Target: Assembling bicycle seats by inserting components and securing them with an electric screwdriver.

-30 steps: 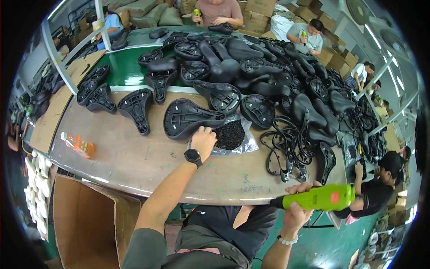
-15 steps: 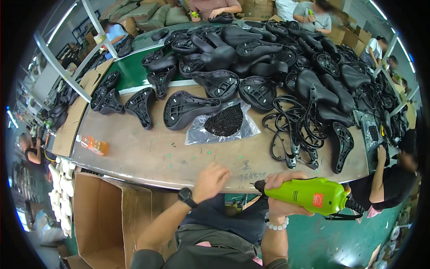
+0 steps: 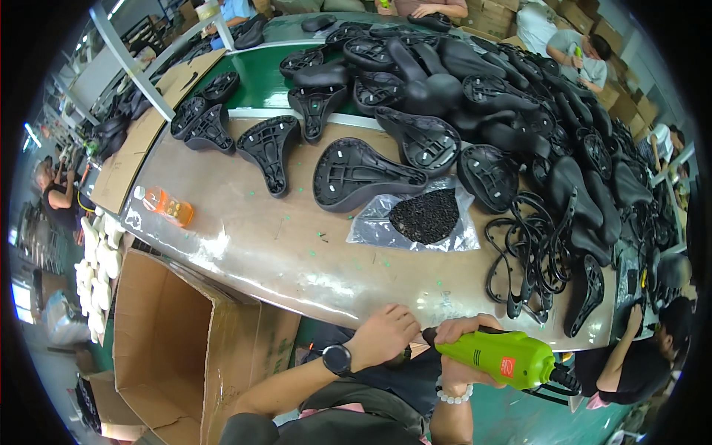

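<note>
My right hand (image 3: 461,348) is wrapped round a bright green electric screwdriver (image 3: 498,361), held level at the table's near edge with its black tip pointing left. Beside that tip is my left hand (image 3: 384,335), its fingers curled together; whatever they may hold is hidden. Beyond the hands, a clear plastic bag (image 3: 371,226) lies opened out with a heap of small black pieces (image 3: 426,216) on it, likely screws. Black bicycle saddles (image 3: 363,178) lie underside up behind the bag. To its right are thin black looped strips (image 3: 530,252) in a tangle.
A large pile of black saddles (image 3: 437,93) covers the far side. An orange drink bottle (image 3: 167,206) lies on the table (image 3: 259,230) at left. Below stands an open cardboard box (image 3: 215,326). A co-worker (image 3: 630,363) sits close at the right; others work farther off.
The view has shifted, so the table's things sit farther right. My left hand has come nearer the screwdriver's tip, and its fingers, blurred before, are curled. The right hand keeps its hold.
</note>
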Tool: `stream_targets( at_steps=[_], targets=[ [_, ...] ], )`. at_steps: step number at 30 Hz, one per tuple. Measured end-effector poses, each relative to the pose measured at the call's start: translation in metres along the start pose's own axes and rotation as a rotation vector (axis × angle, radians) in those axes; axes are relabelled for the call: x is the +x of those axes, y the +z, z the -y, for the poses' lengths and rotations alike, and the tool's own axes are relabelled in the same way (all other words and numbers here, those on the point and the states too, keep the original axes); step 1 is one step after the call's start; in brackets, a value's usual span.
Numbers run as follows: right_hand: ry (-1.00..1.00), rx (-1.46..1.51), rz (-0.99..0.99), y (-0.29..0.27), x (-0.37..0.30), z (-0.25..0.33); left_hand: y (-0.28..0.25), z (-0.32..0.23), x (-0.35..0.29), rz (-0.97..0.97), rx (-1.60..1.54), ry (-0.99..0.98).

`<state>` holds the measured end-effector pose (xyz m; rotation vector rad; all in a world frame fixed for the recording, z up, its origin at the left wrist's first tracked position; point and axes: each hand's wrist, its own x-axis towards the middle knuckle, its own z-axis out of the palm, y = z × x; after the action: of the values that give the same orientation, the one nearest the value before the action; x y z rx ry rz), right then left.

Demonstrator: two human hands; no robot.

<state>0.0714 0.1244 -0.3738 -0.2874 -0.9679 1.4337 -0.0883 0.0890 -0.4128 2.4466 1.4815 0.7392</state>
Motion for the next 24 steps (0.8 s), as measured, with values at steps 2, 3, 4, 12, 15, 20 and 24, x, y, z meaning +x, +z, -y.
stream_targets(
  at_steps=[2,3,4,12,15,20,24],
  targets=[
    [-0.034,-0.027,-0.041,0.002,0.009,-0.007,-0.003,0.009,0.008,0.030,-0.015,0.016],
    [-0.026,-0.090,-0.075,0.000,0.013,-0.012,-0.004,0.012,0.010,0.073,0.032,0.018],
    [-0.026,-0.098,-0.071,0.002,0.017,-0.015,-0.003,0.015,0.011,0.117,0.078,0.020],
    [0.060,-0.172,-0.346,-0.001,0.059,-0.010,-0.026,0.114,0.045,-0.616,-1.168,-0.840],
    [0.101,-0.143,-0.318,0.005,0.069,-0.001,-0.023,0.153,0.087,-0.777,-1.768,-1.078],
    [0.109,-0.170,-0.161,0.008,0.065,0.013,-0.014,0.163,0.121,-0.902,-1.886,-1.308],
    [0.101,-0.141,-0.147,0.004,0.054,0.036,-0.002,0.171,0.107,-0.853,-1.883,-1.198]
  ],
)
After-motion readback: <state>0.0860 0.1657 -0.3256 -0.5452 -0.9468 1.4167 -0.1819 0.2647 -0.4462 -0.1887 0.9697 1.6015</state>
